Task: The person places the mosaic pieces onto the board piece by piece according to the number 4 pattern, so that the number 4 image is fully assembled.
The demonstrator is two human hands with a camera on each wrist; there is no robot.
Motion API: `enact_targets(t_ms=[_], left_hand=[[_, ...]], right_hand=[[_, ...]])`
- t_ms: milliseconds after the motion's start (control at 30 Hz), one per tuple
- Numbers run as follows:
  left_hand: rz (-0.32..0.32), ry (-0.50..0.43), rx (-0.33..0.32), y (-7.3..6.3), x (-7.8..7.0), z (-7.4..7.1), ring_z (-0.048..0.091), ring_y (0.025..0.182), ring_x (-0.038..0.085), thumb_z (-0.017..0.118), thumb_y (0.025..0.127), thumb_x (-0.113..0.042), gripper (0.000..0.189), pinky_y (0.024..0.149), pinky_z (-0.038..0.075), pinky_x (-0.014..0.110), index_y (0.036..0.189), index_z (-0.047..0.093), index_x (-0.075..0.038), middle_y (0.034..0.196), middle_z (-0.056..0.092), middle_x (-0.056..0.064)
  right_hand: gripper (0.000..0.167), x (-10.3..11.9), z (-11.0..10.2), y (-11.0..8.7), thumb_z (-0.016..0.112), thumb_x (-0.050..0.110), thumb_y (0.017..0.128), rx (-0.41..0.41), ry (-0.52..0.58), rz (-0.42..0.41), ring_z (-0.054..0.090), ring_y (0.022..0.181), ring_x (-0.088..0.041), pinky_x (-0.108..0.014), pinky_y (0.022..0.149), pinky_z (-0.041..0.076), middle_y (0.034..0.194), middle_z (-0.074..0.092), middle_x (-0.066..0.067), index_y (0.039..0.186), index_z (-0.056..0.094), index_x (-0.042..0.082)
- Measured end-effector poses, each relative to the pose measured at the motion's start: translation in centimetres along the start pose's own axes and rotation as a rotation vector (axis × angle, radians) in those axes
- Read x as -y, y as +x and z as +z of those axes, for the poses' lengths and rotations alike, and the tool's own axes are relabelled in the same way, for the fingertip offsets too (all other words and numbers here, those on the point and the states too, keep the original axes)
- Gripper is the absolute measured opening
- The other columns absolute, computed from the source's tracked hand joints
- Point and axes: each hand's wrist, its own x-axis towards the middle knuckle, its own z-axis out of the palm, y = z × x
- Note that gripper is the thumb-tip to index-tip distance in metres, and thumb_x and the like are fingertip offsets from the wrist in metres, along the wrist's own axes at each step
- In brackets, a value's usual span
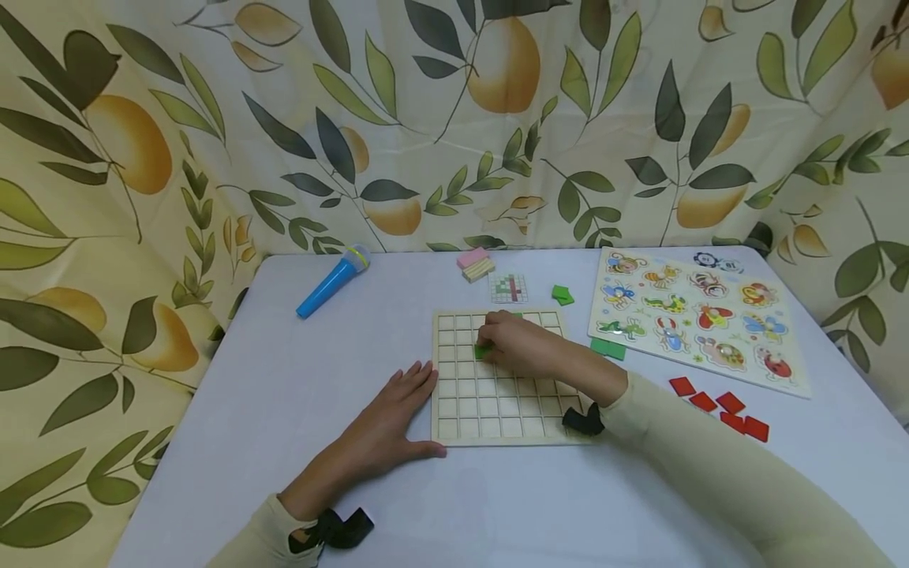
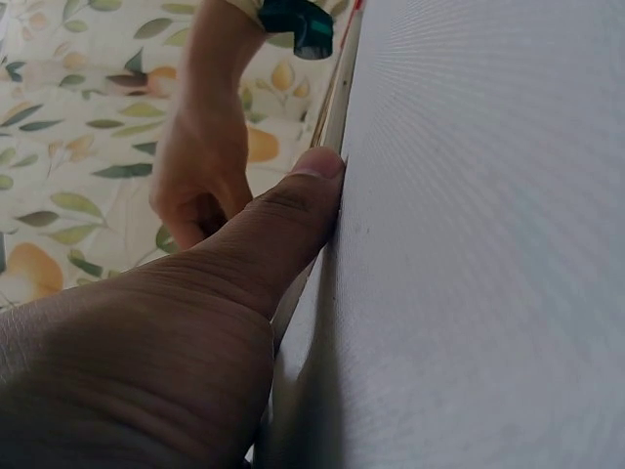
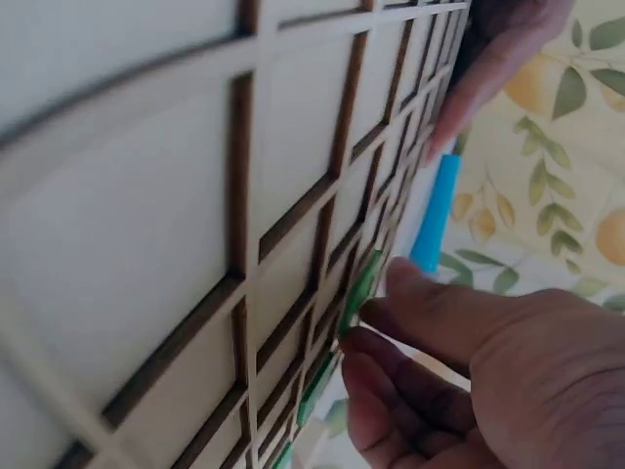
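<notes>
Leaf-and-fruit printed cloth [image 1: 284, 197] is hung behind a white-covered table [image 1: 248, 379]. A green tile [image 1: 482, 353] is pinched between the thumb and curled fingers of the right hand [image 1: 521, 343], at the upper left part of a wooden grid board [image 1: 447, 406]; whether the tile is seated in a cell or held just above one cannot be told. The left hand [image 1: 393, 410] is laid with fingers extended at the board's left edge, its thumb set at the lower left corner. By thin raised strips the board is divided into square cells, some of which are hidden by the right hand and forearm. Two further green pieces [image 3: 314, 389] are seen on the board beyond the held tile in the right wrist view. Past the far edge are placed a small patterned grid card [image 1: 508, 289], pink and cream stacks [image 1: 474, 263], and loose green tiles [image 1: 562, 295]. To the right, darker green tiles [image 1: 607, 349] are noted at the edge of a picture board [image 1: 642, 345], in which insect figures are arranged in rows. Five red tiles [image 1: 731, 402] are scattered nearer. A blue toy microphone [image 1: 330, 285] is observed at far left.
</notes>
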Motion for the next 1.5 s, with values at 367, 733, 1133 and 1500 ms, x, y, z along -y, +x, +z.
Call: enact_targets(t_ms=[367, 733, 1133, 1500], left_hand=[[-0.011, -0.032, 0.013, -0.4, 0.4, 0.7, 0.014, 0.169, 0.024, 0.088, 0.080, -0.060, 0.118, 0.139, 0.018, 0.049, 0.171, 0.026, -0.016, 0.181, 0.019, 0.002], [-0.025, -0.056, 0.009, -0.8, 0.6, 0.3, 0.014, 0.170, 0.025, 0.088, 0.081, -0.057, 0.117, 0.139, 0.018, 0.049, 0.171, 0.024, -0.019, 0.181, 0.017, 0.000], [-0.005, -0.043, 0.003, -0.4, 0.2, 0.3, 0.013, 0.170, 0.022, 0.088, 0.081, -0.058, 0.118, 0.140, 0.016, 0.046, 0.171, 0.023, -0.018, 0.181, 0.016, -0.001], [0.002, -0.003, 0.012, 0.1, 0.0, -0.1, 0.014, 0.169, 0.024, 0.089, 0.080, -0.058, 0.119, 0.140, 0.017, 0.048, 0.170, 0.024, -0.015, 0.180, 0.018, 0.003]], right_hand=[[0.023, -2.6, -3.9, -7.9, 0.063, 0.012, 0.108, -0.434, 0.119, 0.123, 0.067, 0.104, -0.014, -0.027, 0.083, 0.057, 0.122, 0.074, -0.004, 0.127, 0.074, 0.014], [0.029, -5.4, -2.8, -14.2, 0.054, 0.017, 0.112, -0.739, 0.490, 0.489, 0.065, 0.105, 0.006, 0.000, 0.089, 0.053, 0.117, 0.068, 0.013, 0.135, 0.068, 0.007], [0.029, -7.8, -0.7, -12.0, 0.053, 0.026, 0.113, -0.651, 0.462, 0.546, 0.065, 0.108, -0.010, -0.001, 0.084, 0.050, 0.125, 0.073, -0.010, 0.134, 0.069, 0.012], [0.029, -8.0, 1.8, -12.6, 0.053, 0.019, 0.112, -0.594, 0.255, 0.596, 0.061, 0.114, -0.030, -0.025, 0.084, 0.047, 0.133, 0.066, -0.014, 0.136, 0.067, 0.010]])
